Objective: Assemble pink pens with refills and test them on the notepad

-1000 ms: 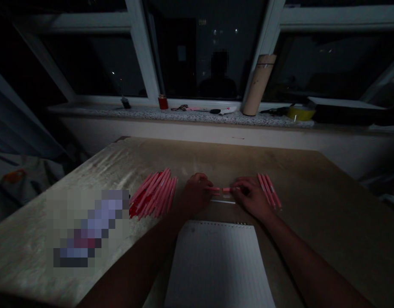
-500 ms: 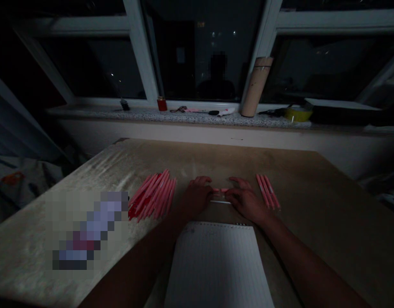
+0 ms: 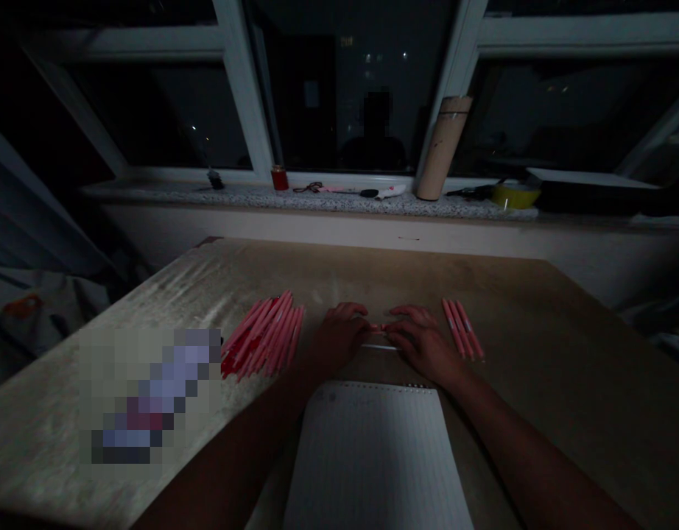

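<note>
My left hand [image 3: 344, 333] and my right hand [image 3: 423, 340] face each other over the table, fingertips pinched on a small pink pen [image 3: 376, 328]. Most of that pen is hidden by the fingers, so I cannot tell whether it is whole or in parts. Just nearer to me, a thin white stick [image 3: 380, 347] lies between the hands. Left of my left hand is a pile of pink pens [image 3: 270, 335], with something red under it. Beyond my right hand, three pink pens [image 3: 462, 329] lie side by side.
A lined spiral notepad [image 3: 375, 456] lies between my forearms on the table [image 3: 367, 269]. A blurred-out long object [image 3: 168, 390] is at the left. On the windowsill [image 3: 328, 202] stand a red jar [image 3: 279, 177], a tan cylinder [image 3: 443, 151] and a yellow tape roll [image 3: 515, 194].
My right hand has shifted slightly left, so the gap between the hands is narrower and less of the pink pen shows. The piles and notepad stay where they were.
</note>
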A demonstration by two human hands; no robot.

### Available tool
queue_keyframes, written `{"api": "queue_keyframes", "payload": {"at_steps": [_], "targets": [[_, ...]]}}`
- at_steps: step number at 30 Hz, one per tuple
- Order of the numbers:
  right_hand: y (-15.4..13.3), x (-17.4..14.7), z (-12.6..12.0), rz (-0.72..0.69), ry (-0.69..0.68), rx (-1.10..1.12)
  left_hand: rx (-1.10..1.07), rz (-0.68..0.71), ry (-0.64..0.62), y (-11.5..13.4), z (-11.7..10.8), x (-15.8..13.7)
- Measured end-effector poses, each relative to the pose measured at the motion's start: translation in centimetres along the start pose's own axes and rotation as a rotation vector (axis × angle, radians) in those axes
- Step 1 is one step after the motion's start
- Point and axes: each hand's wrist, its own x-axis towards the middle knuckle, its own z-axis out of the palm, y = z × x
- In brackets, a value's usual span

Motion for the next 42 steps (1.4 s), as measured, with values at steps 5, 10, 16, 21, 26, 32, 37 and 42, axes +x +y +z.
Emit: {"api": "queue_keyframes", "payload": {"at_steps": [5,10,16,21,26,32,37,42], "targets": [[-0.4,0.2,-0.3,-0.011,-0.018,0.005,-0.004,0.017,-0.014,0.2,-0.3,0.2],[-1.0,0.4,-0.6,-0.023,-0.035,0.037,-0.072,0.003,-0.058,0.5,-0.4,0.3],[-1.5,0.3,-0.4,-0.064,-0.008,0.085,-0.176,-0.098,0.001,0.7,0.1,0.2],[-1.5,0.3,-0.3,-0.064,0.005,0.086,-0.256,-0.125,0.014,0.7,0.1,0.0],[-1.6,0.3,-0.4,-0.060,-0.019,0.081,-0.235,-0.131,0.015,0.7,0.1,0.0],[-1.6,0.3,-0.3,-0.050,-0.049,0.070,-0.222,-0.128,0.014,0.8,0.0,0.0],[-1.6,0.3,-0.4,-0.055,-0.054,0.066,-0.223,-0.139,-0.009,0.8,0.0,-0.1],[-1.6,0.3,-0.5,-0.066,-0.069,0.078,-0.224,-0.129,-0.005,0.8,0.0,-0.1]]}}
